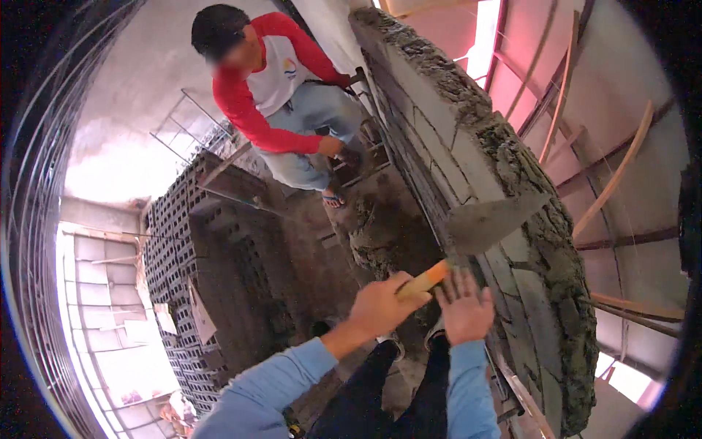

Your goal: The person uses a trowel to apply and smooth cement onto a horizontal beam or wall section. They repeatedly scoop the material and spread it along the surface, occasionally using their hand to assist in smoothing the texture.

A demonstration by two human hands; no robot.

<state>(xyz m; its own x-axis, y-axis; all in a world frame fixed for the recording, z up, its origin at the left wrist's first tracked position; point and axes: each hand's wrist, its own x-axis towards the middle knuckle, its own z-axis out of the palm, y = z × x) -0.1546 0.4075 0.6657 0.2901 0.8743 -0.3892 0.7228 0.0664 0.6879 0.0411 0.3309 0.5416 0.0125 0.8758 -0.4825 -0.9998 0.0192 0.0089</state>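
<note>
My left hand (387,306) is wrapped round the orange-yellow handle of a trowel (491,224). The grey blade points up and right, overlapping the block wall (431,132) in the picture. Close to the trowel's handle end, my right hand (466,311) has its fingers spread, palm turned down, with nothing visible in it. Whether its fingertips touch the wall face I cannot tell. Rough wet-looking mortar (504,146) lies thick along the wall's top. A heap of mortar (376,238) sits below, between me and the co-worker.
A person (274,88) in a red-and-white shirt sits at the far end beside the wall. Stacked hollow blocks (172,241) stand at left, lower down. Metal rods (33,183) curve along the left edge. Wooden strips (618,172) lean beyond the wall at right.
</note>
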